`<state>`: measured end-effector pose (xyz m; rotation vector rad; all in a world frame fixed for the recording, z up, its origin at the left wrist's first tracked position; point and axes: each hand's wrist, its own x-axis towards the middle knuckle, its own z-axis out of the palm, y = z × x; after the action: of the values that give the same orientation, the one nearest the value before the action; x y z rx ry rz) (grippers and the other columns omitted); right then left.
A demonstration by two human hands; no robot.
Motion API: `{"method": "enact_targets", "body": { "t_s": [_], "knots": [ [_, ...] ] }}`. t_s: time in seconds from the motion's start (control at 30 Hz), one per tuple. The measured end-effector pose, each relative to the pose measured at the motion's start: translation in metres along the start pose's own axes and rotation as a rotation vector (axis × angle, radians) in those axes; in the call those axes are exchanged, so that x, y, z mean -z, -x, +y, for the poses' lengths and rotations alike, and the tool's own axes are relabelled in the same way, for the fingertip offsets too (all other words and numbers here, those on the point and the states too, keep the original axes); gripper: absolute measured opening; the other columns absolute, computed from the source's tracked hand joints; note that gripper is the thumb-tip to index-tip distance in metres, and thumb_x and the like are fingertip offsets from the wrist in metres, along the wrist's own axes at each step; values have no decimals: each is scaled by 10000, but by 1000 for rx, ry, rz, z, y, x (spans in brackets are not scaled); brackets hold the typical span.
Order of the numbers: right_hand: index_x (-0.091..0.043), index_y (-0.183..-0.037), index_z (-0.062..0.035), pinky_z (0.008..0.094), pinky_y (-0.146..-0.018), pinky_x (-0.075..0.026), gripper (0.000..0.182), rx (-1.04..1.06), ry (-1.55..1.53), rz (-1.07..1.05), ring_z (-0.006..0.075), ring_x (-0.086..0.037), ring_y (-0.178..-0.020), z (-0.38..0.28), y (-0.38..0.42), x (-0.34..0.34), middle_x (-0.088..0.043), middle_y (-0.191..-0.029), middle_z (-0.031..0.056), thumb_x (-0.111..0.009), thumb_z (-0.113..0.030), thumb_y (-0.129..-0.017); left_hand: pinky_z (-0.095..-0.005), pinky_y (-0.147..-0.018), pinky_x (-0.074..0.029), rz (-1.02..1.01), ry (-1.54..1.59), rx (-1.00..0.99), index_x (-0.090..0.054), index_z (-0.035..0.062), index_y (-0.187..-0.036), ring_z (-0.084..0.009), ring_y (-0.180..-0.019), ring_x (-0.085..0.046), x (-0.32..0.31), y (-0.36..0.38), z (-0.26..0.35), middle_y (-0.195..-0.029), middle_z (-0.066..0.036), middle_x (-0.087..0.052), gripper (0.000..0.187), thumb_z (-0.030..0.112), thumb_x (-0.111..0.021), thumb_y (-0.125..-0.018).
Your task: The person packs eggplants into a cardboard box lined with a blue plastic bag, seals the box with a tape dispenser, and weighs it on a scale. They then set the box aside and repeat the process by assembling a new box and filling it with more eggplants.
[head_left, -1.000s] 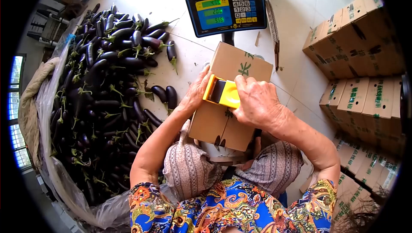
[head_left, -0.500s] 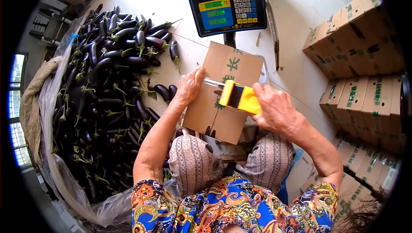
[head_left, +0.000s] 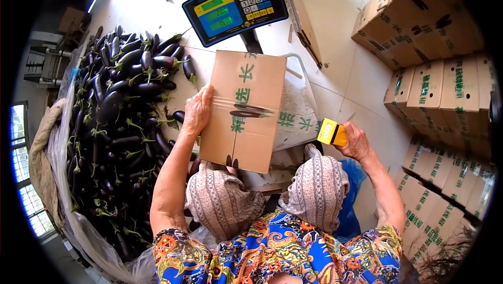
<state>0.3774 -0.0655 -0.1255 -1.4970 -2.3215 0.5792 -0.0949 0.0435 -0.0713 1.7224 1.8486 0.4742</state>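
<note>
Currently, the right hand (head_left: 357, 142)—fingers wrapped round the tape dispenser (head_left: 328, 132)—warrants a low, taut pull. The left hand (head_left: 198, 111), fingers together, pinch unconfirmed, should brace the left edge of the printed carton (head_left: 246, 87) squarely, short of the scale display (head_left: 236, 6).

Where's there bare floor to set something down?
Pale tiled floor lies mostly bare between the black-and-blue scale display and the brown cardboard box stacks at right. A narrower patch separates the display from the dark-purple eggplant pile. It's crowded left, under the pile, and at centre, around the brown cardboard carton your left hand touches.
</note>
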Motion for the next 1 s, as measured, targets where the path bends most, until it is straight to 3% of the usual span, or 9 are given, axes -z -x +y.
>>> {"method": "enact_targets", "body": {
  "t_s": [0.3, 0.43, 0.47, 0.63, 0.73, 0.83, 0.87, 0.93, 1.0],
  "knots": [
    [-493, -1034, -47, 458, -663, -565, 505, -267, 241, -282, 365, -671, -802, -19, -10, -24, -637, -875, 178, -789, -109, -630, -468, -815, -492, 34, 65, 27, -632, 21, -1176, -482, -987, -600, -2, 1, 5, -985, -288, -649, 515, 444, -372, -1038],
    [-549, -952, -36, 447, -627, -556, 334, -90, 232, -244, 346, -677, -755, -41, -75, -78, -662, -873, 161, -710, -34, -659, -456, -804, -495, 58, 67, 15, -637, 3, -1143, -479, -953, -616, -3, 1, 3, -958, -286, -657, 518, 440, -378, -1038],
    [-545, -1027, -26, 458, -693, -561, 380, -351, 245, -577, 335, -689, -846, -61, -117, -89, -680, -907, 153, -727, -102, -703, -455, -803, -495, 54, 93, 23, -637, 1, -1141, -479, -949, -618, -3, 2, 5, -953, -286, -659, 521, 441, -377, -1038],
    [-643, -975, -90, 387, -659, -557, 278, -105, 536, -536, 239, -712, -885, -88, -157, -94, -703, -925, 86, -744, -152, -723, -426, -830, -495, 68, 64, -39, -640, -13, -1138, -426, -949, -655, -2, -2, -5, -968, -266, -680, 561, 458, -352, -1040],
    [-655, -969, -69, 413, -671, -565, 304, -240, 356, -572, 292, -711, -883, -75, -154, -90, -707, -948, 142, -744, -160, -693, -388, -958, -454, -57, 216, 142, -586, -11, -1250, -377, -1121, -618, 7, 1, -16, -1162, -238, -660, 555, 441, -341, -1044],
    [-628, -977, -35, 476, -763, -560, 359, -362, 155, -466, 393, -684, -894, -40, -119, -70, -699, -924, 209, -741, -200, -679, -352, -1081, -362, 30, 240, -25, -484, -3, -1377, -342, -1312, -490, -2, 1, -11, -1399, -208, -529, 563, 427, -333, -1047],
    [-641, -1013, -28, 464, -787, -553, 459, -444, 123, -499, 390, -679, -901, -32, -111, -41, -698, -937, 212, -775, -292, -663, -330, -1132, -296, -88, 286, -79, -398, 9, -1445, -329, -1404, -374, -7, -4, -13, -1522, -203, -380, 575, 419, -326, -1049],
    [-652, -1067, -32, 424, -799, -532, 643, -555, 12, -515, 328, -687, -880, 16, -83, -13, -702, -947, 204, -799, -499, -649, -338, -1154, -274, -113, 369, -144, -343, 36, -1491, -340, -1409, -365, -14, -2, 11, -1523, -218, -371, 589, 416, -347, -1041],
    [-622, -1099, -59, 332, -745, -488, 584, -700, -392, -436, 177, -607, -807, 22, -64, 42, -644, -890, 48, -785, -469, -717, -360, -1178, -235, -237, 504, -89, -222, 60, -1544, -358, -1440, -298, -15, 7, 42, -1549, -246, -300, 704, 450, -436, -999]
  ]
}}
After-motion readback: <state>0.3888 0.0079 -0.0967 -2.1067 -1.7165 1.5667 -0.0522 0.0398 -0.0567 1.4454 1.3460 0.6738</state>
